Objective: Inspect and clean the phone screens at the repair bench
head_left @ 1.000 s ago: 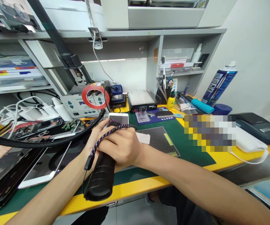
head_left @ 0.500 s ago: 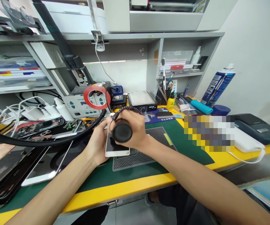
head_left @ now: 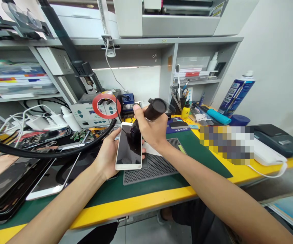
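Note:
My left hand (head_left: 108,152) is wrapped round the edges of a white smartphone (head_left: 128,157), its dark screen facing up; fingertips show at the far edge. In my right hand (head_left: 151,130) is a black cylindrical tool (head_left: 156,109) that looks like a flashlight. Its wide round end points up toward me, and its narrower lower end is over the phone's screen; whether it touches the glass I cannot tell. The phone is held above the left part of a grey perforated mat (head_left: 159,169), on a green work mat (head_left: 202,162).
At left lie several phones and a white-framed tablet (head_left: 44,183), crossed by a thick black hose (head_left: 60,155). A red tape roll (head_left: 95,105) hangs before a control unit (head_left: 85,117). A yellow bottle (head_left: 186,111), a leaning blue spray can (head_left: 235,95) and a white device (head_left: 268,154) stand rightward.
My right hand has shifted up and right with the black tool, which now tilts away and uncovers more of the phone's screen. My left hand keeps the phone nearly in place.

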The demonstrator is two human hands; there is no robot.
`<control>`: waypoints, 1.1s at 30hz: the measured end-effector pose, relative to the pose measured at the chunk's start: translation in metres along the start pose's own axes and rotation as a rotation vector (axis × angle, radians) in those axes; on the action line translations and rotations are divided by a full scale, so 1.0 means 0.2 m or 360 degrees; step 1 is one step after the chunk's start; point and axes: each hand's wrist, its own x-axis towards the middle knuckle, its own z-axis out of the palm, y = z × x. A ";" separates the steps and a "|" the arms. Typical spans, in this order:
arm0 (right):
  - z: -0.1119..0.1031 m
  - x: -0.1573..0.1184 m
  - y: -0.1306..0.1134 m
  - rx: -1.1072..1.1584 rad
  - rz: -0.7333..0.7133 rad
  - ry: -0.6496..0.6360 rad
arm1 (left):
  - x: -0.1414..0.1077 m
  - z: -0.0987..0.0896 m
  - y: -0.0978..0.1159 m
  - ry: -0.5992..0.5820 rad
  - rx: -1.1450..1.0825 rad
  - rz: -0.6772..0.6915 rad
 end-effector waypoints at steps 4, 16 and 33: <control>0.01 -0.02 -0.01 0.0004 -0.0013 -0.0057 | 0.01 -0.02 0.00 -0.0035 0.0010 0.0002; 0.01 -0.05 -0.08 0.0097 -0.0018 -0.0191 | 0.03 -0.02 -0.01 -0.0022 0.0027 -0.0013; 0.02 -0.11 -0.13 0.0107 0.0133 -0.0435 | 0.06 -0.09 -0.02 -0.0222 -0.0033 0.0106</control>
